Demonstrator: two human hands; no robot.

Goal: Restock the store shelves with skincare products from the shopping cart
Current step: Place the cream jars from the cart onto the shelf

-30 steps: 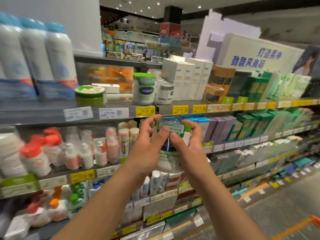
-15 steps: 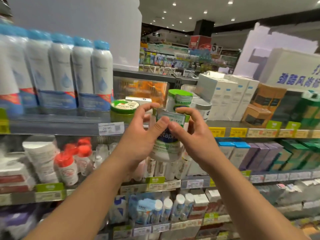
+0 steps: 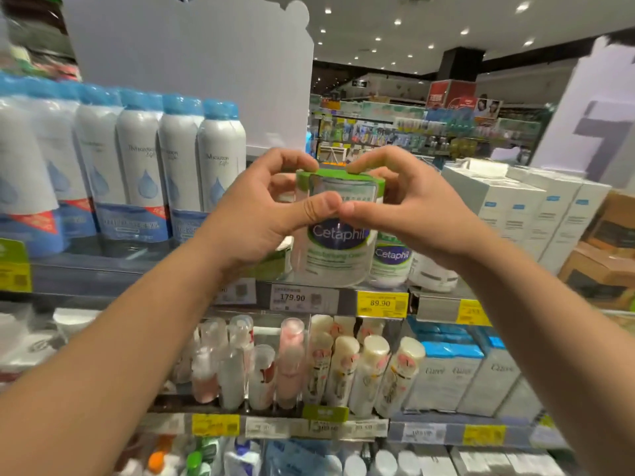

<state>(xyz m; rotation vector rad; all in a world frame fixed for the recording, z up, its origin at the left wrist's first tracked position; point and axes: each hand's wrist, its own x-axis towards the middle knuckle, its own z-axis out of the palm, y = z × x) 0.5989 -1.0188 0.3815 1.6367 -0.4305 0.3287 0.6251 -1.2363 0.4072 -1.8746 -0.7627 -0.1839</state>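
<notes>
Holding a big Cetaphil tub [image 3: 331, 235] with both hands, the person brings it to the front edge of the upper shelf [image 3: 103, 269]. The left hand [image 3: 261, 214] wraps its fingers over the green lid and its thumb across the front label; the right hand [image 3: 405, 207] does the same from the other side, so the two thumbs almost touch on the label. The bottom of the tub seems to be at the shelf edge, just above the 179.90 price tag [image 3: 292, 298], but I cannot tell if it already rests there or is only carried.

In my judgement this tub is nearly placed, and what is left is to push it back into line and let it go. How many products remain I cannot say, because the shopping cart is not in view.

About the containers: the tub is closed with its lid, so the content is hidden. A smaller Cetaphil jar [image 3: 391, 261] stands just beside it on the right, above the 89.90 tag [image 3: 379, 303]. On the left of the same shelf is a row of white spray cans [image 3: 178, 173] with blue caps, and on the right white boxes [image 3: 536, 214]. The shelf below holds small bottles [image 3: 343, 369] packed close together.
</notes>
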